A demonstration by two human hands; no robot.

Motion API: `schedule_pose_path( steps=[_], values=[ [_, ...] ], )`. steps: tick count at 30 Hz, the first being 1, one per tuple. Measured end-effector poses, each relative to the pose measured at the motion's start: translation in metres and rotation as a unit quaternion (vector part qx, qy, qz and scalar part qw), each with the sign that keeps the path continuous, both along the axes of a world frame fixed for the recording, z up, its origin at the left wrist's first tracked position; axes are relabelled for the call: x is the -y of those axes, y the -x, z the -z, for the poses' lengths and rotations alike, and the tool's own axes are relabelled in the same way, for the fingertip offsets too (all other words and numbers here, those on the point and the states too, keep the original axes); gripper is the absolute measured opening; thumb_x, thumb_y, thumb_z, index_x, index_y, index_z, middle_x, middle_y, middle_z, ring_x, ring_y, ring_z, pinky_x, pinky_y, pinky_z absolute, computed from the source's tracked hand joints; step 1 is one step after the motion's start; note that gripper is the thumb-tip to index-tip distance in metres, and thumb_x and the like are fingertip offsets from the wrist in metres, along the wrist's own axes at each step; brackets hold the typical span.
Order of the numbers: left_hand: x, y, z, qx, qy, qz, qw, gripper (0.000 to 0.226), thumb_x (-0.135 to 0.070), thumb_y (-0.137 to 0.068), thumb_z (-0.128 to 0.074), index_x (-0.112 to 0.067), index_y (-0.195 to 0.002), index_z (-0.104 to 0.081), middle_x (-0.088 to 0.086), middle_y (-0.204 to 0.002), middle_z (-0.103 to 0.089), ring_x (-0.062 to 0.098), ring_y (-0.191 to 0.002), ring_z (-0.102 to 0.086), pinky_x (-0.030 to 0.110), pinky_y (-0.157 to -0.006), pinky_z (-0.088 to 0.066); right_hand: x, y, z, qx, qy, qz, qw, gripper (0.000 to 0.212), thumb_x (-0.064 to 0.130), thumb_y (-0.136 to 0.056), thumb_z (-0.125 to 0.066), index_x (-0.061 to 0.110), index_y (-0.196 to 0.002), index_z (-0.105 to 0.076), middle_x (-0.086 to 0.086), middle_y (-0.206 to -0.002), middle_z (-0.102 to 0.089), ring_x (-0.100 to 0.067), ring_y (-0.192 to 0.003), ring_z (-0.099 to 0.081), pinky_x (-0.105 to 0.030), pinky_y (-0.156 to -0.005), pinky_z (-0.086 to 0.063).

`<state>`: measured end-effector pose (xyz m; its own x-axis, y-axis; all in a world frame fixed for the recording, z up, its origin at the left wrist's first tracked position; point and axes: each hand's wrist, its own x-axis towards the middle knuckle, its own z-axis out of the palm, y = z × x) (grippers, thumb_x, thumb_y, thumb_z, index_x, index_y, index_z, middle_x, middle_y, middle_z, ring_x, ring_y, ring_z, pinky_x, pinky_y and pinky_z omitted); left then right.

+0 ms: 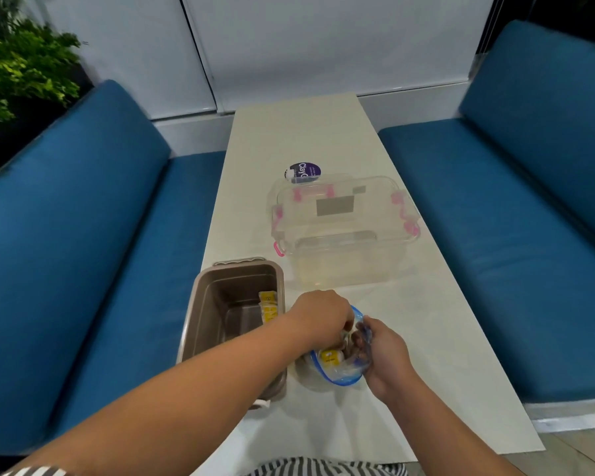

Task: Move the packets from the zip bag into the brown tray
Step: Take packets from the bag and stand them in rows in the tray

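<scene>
Right of the brown tray (200, 304), the zip bag (339, 376) is gripped at its rim by fingers of the right hand (387, 355) — those of the left hand (322, 314) are buried inside, grasp unseen.

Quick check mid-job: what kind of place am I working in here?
Probably a booth-style seating nook, maybe a café or lounge corner: a long pale table sits between the left blue cushioned bench and the right blue cushioned bench, with a leafy plant beside the left one.
</scene>
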<state>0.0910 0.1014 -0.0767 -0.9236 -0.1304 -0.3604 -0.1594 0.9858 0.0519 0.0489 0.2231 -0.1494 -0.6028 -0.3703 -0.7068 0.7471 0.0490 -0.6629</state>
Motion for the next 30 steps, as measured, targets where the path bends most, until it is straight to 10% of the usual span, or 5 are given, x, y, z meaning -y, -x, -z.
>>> schedule_pose_path(
  steps=[15,30],
  values=[
    [0.020,-0.003,-0.011,-0.093,-0.172,-0.125,0.973,0.013,-0.028,-0.085,-0.067,-0.021,-0.092,-0.075,-0.007,-0.090,-0.070,0.011,-0.083,-0.063,0.030,-0.077,-0.056,-0.001,0.005,0.003,0.004,0.022,-0.002,1.000,0.024,0.019,-0.105,-0.049,0.005,-0.099,-0.068,-0.004,-0.073,-0.071,-0.016,-0.064,-0.066,-0.027,-0.051,-0.049],
    [0.014,-0.012,-0.010,0.012,-0.079,-0.050,0.996,0.021,-0.042,-0.089,-0.064,-0.023,-0.090,-0.075,-0.004,-0.083,-0.069,0.016,-0.076,-0.062,0.034,-0.072,-0.056,0.000,0.000,-0.009,0.020,0.022,0.002,1.000,0.012,0.016,-0.098,-0.054,0.010,-0.095,-0.064,-0.014,-0.090,-0.063,-0.029,-0.088,-0.059,-0.042,-0.082,-0.048]
  ],
)
